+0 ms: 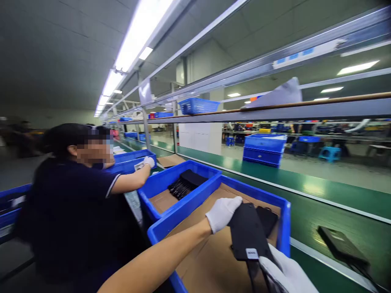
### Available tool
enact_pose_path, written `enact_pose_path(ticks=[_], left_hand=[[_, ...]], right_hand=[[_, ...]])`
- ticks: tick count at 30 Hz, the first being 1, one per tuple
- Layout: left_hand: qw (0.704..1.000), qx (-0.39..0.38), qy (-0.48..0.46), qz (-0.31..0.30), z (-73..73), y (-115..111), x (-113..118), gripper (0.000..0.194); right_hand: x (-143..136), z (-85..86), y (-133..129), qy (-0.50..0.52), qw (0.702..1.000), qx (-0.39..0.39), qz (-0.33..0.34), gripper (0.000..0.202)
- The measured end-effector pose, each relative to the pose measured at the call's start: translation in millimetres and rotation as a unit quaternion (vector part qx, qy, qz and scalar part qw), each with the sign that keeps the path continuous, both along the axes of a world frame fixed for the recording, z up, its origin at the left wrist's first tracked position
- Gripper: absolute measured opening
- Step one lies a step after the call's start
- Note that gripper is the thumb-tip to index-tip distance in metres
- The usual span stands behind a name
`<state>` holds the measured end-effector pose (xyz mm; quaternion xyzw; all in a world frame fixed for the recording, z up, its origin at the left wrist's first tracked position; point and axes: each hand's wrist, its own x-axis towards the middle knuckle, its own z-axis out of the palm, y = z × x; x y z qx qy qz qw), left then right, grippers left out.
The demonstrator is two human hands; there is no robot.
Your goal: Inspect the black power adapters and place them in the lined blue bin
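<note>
Both white-gloved hands are over the near blue bin [284, 228], lined with cardboard. The left hand [222, 213] lies on the top edge of a flat black pouch [246, 236], fingers curled on it. The right hand [285, 274] grips its lower end, near the small white label [252, 253]. A co-worker [73, 195] alongside reaches into another bin [134, 156].
</note>
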<state>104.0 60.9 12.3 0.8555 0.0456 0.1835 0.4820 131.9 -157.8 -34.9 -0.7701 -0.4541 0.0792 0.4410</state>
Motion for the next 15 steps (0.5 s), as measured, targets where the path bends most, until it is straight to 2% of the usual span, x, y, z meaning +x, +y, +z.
enact_pose_path(ticks=[5,9,15], left_hand=[[0.999,-0.032,0.007,0.008,-3.0,1.5,2.6,0.053],[0.997,-0.06,0.035,0.016,0.7,-2.3,0.2,0.055],[0.991,-0.102,0.075,0.033,-0.6,-5.2,3.9,0.057]], right_hand=[[-12.1,17.7,3.6,0.082,0.994,0.023,0.062,0.043],[-16.3,23.5,5.8,0.085,0.992,0.064,0.066,0.031],[-16.5,27.3,6.8,0.069,0.995,0.066,0.04,0.026]])
